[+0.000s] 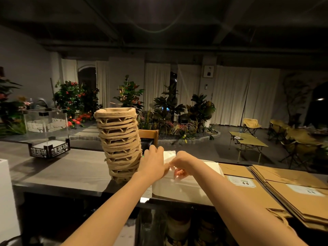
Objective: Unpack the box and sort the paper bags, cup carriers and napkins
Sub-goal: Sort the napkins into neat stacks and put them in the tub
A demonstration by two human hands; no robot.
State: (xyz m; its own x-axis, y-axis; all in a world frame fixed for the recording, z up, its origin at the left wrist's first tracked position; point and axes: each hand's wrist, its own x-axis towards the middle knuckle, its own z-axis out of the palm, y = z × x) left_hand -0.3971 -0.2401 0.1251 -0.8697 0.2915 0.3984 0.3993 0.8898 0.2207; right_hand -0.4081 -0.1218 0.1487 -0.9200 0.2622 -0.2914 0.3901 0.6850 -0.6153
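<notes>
A tall, leaning stack of brown pulp cup carriers (pixel 119 144) stands on the grey counter (pixel 71 171). Right of it lies a white pile of napkins (pixel 188 187). My left hand (pixel 154 162) grips the pile's far left corner, fingers curled over the top napkins. My right hand (pixel 182 164) pinches the top napkins beside it. Flat brown paper bags (pixel 284 189) with white labels lie in overlapping stacks at the right end of the counter. The box is not in view.
A clear acrylic holder (pixel 47 132) with black printed corners stands at the counter's back left. A white block (pixel 7 201) sits at the left edge. Behind the counter are a wooden chair back (pixel 149 135), plants, and folding tables and chairs.
</notes>
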